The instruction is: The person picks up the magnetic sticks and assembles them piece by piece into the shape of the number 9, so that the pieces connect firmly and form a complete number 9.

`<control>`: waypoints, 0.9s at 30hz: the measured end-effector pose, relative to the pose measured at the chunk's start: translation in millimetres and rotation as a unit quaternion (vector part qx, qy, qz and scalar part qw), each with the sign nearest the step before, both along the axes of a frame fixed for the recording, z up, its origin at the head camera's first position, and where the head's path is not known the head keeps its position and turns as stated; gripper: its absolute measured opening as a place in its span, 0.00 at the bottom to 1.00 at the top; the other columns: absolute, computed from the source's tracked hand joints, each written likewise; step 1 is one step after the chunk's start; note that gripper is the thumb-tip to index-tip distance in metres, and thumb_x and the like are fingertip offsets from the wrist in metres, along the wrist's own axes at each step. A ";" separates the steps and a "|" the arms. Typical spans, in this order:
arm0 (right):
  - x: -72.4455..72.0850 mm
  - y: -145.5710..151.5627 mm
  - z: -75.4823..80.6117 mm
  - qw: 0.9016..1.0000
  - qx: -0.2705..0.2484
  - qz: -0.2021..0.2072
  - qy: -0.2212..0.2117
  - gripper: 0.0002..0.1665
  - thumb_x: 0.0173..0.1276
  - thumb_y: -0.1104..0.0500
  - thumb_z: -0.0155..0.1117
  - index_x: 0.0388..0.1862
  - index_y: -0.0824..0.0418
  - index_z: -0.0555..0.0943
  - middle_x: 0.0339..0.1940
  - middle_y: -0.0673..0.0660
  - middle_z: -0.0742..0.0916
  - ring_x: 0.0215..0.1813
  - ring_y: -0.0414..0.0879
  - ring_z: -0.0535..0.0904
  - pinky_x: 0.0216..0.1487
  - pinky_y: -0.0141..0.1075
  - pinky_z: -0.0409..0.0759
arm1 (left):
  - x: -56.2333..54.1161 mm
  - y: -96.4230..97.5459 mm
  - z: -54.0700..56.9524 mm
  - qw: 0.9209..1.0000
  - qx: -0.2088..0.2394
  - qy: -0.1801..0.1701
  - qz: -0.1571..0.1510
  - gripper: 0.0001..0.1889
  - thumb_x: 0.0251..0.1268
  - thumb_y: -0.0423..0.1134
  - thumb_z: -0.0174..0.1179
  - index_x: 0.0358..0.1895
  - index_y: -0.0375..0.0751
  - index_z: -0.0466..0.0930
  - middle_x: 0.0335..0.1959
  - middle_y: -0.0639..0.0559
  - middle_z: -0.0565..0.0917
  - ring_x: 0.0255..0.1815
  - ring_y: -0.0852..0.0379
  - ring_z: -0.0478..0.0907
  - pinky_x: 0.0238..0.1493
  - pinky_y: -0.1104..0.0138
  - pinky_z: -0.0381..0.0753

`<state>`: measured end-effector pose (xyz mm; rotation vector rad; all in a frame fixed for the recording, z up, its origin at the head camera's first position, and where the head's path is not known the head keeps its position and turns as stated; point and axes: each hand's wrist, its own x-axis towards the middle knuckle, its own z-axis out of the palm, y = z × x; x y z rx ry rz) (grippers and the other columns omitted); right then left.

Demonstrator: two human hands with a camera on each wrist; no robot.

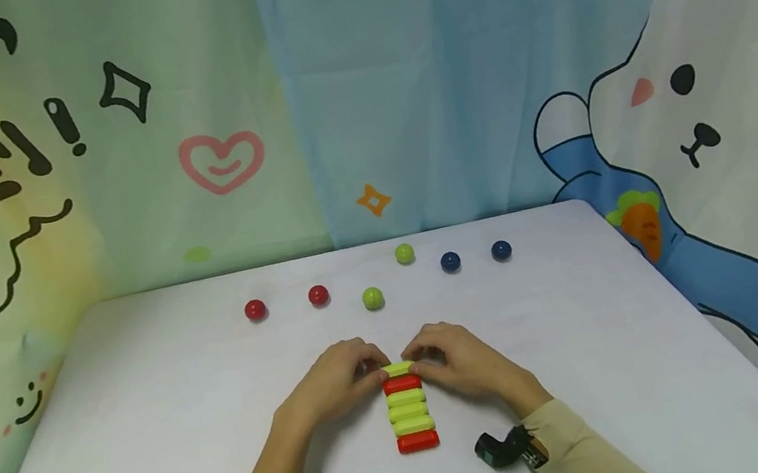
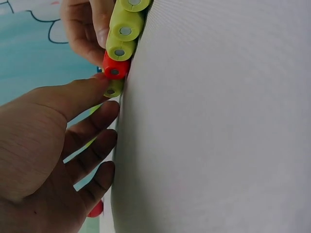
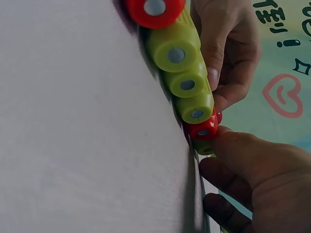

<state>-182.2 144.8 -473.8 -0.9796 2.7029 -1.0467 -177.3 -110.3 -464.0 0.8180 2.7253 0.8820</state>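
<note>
I record the left hand [image 1: 345,377] and right hand [image 1: 462,360] pinching opposite ends of the farthest yellow-green plastic rod [image 1: 399,368], directly beyond the far red plastic rod [image 1: 402,384]; a glossy green ball [image 1: 373,298] lies farther beyond

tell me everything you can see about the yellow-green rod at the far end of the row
The yellow-green rod is short, smooth and plastic-looking, with a grey disc in its left end. It lies crosswise on the white table, right beside a red rod. The left hand and right hand pinch its opposite ends.
</note>
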 end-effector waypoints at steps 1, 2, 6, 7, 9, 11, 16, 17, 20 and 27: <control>-0.1 -0.3 -0.3 1.000 0.001 0.003 0.000 0.10 0.73 0.55 0.68 0.51 0.51 0.86 0.44 0.42 0.86 0.46 0.37 0.78 0.52 0.37 0.79 | 0.8 -0.1 -0.4 1.000 -0.001 -0.002 0.001 0.09 0.69 0.42 0.67 0.50 0.51 0.87 0.37 0.63 0.82 0.41 0.62 0.75 0.50 0.62 0.79; 0.0 -0.7 0.2 1.000 0.000 0.005 -0.002 0.10 0.73 0.56 0.69 0.51 0.51 0.86 0.44 0.42 0.86 0.46 0.38 0.78 0.52 0.37 0.79 | 1.3 -0.2 -0.4 1.000 -0.002 -0.004 0.002 0.09 0.70 0.42 0.67 0.50 0.51 0.86 0.37 0.63 0.82 0.41 0.62 0.75 0.50 0.62 0.79; -2.8 -2.9 2.9 1.000 0.005 0.005 0.000 0.10 0.73 0.56 0.69 0.51 0.50 0.87 0.43 0.41 0.85 0.46 0.37 0.78 0.52 0.37 0.79 | 0.7 -0.3 2.7 1.000 0.000 -0.004 0.008 0.09 0.70 0.41 0.66 0.50 0.51 0.86 0.36 0.63 0.81 0.40 0.62 0.75 0.49 0.62 0.79; -3.4 -3.4 4.0 1.000 0.006 0.003 0.000 0.10 0.73 0.56 0.68 0.51 0.50 0.87 0.43 0.41 0.85 0.46 0.37 0.78 0.52 0.38 0.79 | -0.2 -0.2 2.8 1.000 0.001 -0.002 0.009 0.08 0.70 0.41 0.67 0.49 0.51 0.86 0.36 0.63 0.81 0.40 0.62 0.75 0.49 0.62 0.79; -4.2 -3.9 5.1 1.000 0.011 0.000 -0.003 0.10 0.73 0.56 0.68 0.51 0.50 0.87 0.43 0.42 0.85 0.45 0.38 0.78 0.52 0.38 0.78 | -1.4 0.2 3.0 1.000 -0.001 0.006 0.011 0.08 0.69 0.41 0.67 0.49 0.51 0.87 0.37 0.61 0.82 0.42 0.60 0.75 0.50 0.60 0.78; -4.4 -4.1 4.7 1.000 0.017 0.001 -0.007 0.11 0.73 0.55 0.68 0.52 0.50 0.86 0.43 0.42 0.85 0.45 0.39 0.78 0.51 0.38 0.78 | -1.7 0.4 1.0 1.000 -0.005 0.013 0.017 0.08 0.69 0.43 0.67 0.49 0.52 0.87 0.41 0.60 0.82 0.46 0.58 0.74 0.52 0.58 0.75; -5.9 -3.3 0.8 1.000 0.029 -0.002 -0.006 0.12 0.72 0.54 0.69 0.53 0.48 0.86 0.43 0.41 0.84 0.45 0.38 0.76 0.50 0.38 0.77 | -1.1 1.3 -4.1 0.999 0.002 0.025 0.039 0.08 0.69 0.46 0.67 0.48 0.55 0.88 0.50 0.55 0.82 0.56 0.52 0.72 0.52 0.54 0.65; -6.4 -3.3 0.2 1.000 0.030 -0.002 -0.006 0.12 0.72 0.54 0.69 0.53 0.48 0.86 0.43 0.41 0.84 0.45 0.38 0.76 0.50 0.37 0.77 | -0.8 1.2 -4.6 0.999 0.005 0.026 0.042 0.08 0.69 0.46 0.67 0.48 0.55 0.88 0.50 0.55 0.82 0.57 0.52 0.72 0.52 0.54 0.65; -7.4 -3.1 -0.6 1.000 0.028 -0.002 -0.007 0.12 0.72 0.54 0.69 0.53 0.47 0.86 0.43 0.41 0.83 0.45 0.38 0.76 0.50 0.37 0.78 | 0.1 0.5 -5.9 0.998 0.016 0.029 0.047 0.09 0.68 0.45 0.68 0.49 0.55 0.87 0.49 0.56 0.82 0.57 0.52 0.72 0.54 0.54 0.64; -9.1 -6.5 -1.9 1.000 0.013 0.005 -0.008 0.12 0.71 0.55 0.70 0.52 0.48 0.86 0.44 0.41 0.84 0.46 0.39 0.77 0.52 0.38 0.78 | 1.1 -4.5 -7.8 0.998 0.019 0.022 0.051 0.10 0.67 0.46 0.69 0.49 0.56 0.87 0.49 0.58 0.82 0.58 0.53 0.72 0.57 0.53 0.66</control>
